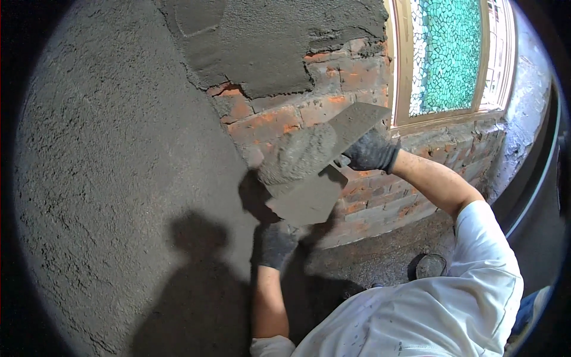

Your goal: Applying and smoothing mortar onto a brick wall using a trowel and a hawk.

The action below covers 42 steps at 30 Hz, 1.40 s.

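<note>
My right hand [371,151], in a dark glove, is closed on the handle of a flat plastering trowel [360,122]. A thick heap of wet grey mortar [302,153] lies over the lower left part of its blade, beside the brick wall [357,202]. Just beneath the trowel is a flat grey mortar board [314,199]. My left hand [278,245], gloved too, grips this board from below; its fingers are partly hidden. Whether trowel and board touch, I cannot tell.
Rough grey plaster covers the left wall [119,166] and a ragged-edged upper patch [262,47] on the bricks. A framed window with green mosaic glass [453,56] is at upper right. A round bucket-like container [430,266] stands low by my right side.
</note>
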Available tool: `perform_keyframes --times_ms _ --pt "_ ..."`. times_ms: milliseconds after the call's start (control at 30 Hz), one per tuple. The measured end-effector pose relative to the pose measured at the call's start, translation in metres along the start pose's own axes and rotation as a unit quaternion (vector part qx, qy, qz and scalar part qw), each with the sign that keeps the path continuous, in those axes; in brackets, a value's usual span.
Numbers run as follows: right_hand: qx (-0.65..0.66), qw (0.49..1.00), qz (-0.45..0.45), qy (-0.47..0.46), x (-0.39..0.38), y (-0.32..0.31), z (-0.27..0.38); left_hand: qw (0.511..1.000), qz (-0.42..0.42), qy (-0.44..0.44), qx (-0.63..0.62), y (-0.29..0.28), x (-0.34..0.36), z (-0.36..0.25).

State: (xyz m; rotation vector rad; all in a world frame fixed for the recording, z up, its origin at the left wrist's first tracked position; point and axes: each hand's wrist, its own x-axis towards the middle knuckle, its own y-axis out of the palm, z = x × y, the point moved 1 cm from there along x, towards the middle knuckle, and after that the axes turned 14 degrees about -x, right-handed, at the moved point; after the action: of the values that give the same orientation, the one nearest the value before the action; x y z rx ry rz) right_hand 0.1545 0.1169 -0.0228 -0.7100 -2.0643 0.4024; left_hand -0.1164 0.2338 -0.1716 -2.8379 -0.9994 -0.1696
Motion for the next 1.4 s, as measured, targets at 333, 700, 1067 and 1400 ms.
perform_keyframes --times_ms 333,700,1067,1400 --pt "0.058 0.941 0.264 0.204 0.145 0.064 0.031 0.928 -0.073 -0.208 -0.3 0.041 0.047 0.061" --pt "0.192 0.892 0.362 0.19 0.203 0.017 -0.028 0.903 -0.041 -0.183 -0.387 0.043 0.052 0.052" --pt "0.234 0.863 0.362 0.262 0.251 -0.023 -0.061 0.884 -0.047 -0.224 -0.407 0.045 0.056 0.059" --pt "0.158 0.936 0.225 0.221 0.25 -0.043 -0.076 0.917 -0.057 -0.191 -0.344 0.047 0.052 0.048"
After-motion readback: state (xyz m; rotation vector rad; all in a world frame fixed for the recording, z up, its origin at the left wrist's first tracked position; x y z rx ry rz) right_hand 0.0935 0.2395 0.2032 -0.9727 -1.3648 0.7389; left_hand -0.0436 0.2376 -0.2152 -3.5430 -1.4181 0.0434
